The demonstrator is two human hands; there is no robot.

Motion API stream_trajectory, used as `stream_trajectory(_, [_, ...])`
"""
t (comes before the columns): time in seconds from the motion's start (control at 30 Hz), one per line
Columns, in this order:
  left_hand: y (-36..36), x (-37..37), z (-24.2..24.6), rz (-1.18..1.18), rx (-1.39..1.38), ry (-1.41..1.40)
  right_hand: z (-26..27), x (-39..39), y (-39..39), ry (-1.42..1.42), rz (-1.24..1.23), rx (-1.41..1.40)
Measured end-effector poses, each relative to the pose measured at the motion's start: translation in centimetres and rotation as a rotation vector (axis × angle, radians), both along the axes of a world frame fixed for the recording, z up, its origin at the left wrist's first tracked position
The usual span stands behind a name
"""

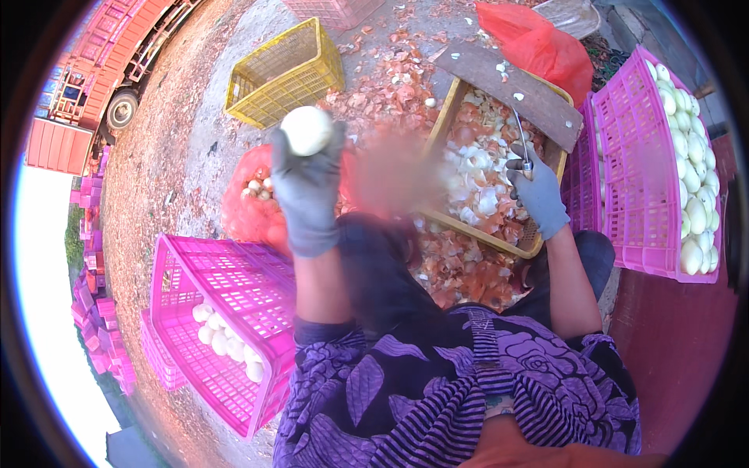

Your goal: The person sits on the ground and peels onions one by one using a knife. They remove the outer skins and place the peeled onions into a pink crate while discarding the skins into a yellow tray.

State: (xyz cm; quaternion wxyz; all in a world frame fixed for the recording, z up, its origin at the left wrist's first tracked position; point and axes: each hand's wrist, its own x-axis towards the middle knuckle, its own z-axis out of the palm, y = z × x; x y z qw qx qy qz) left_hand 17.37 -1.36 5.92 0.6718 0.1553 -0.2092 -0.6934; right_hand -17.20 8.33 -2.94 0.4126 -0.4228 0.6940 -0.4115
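Observation:
My left hand (307,193), in a grey work glove, is raised and grips a peeled white onion (306,130) at its fingertips. In my right hand (539,193), also gloved, is a small knife (527,164) with a thin curved metal blade pointing away from me. The knife is over a yellow plastic crate (490,237) heaped with onion skins (480,181). A wooden board (509,88) lies across that crate's far end. Behind my left hand, a red mesh sack (248,216) holds unpeeled onions (257,188). A blurred smudge veils the middle of the view.
At my left, a pink crate (228,281) contains several peeled onions (219,336). Another pink crate (632,175) at my right is filled with peeled onions (694,187). A yellow crate (287,76) and a red sack (544,50) stand farther off. A truck (88,76) is parked beyond.

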Motion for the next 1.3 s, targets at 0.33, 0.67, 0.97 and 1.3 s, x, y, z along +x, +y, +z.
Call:
stream_trajectory(0.33, [3.8,12.5,-3.8,0.735,-0.112,-0.415,-3.7,-0.5,0.9,0.078,0.048,0.031])
stream_trajectory(0.67, [-12.3,22.7,-35.8,0.309,0.486,-1.688,-10.6,-3.5,1.5,0.176,0.087,0.301])
stream_trajectory(0.97, [-16.9,19.9,-42.5,-0.094,0.248,-2.799,-11.2,-3.5,1.6,0.152,0.002,0.528])
stream_trajectory(1.3, [-8.2,20.5,-37.9,0.134,0.683,-0.868,-6.6,0.9,-0.1,0.181,0.166,0.461])
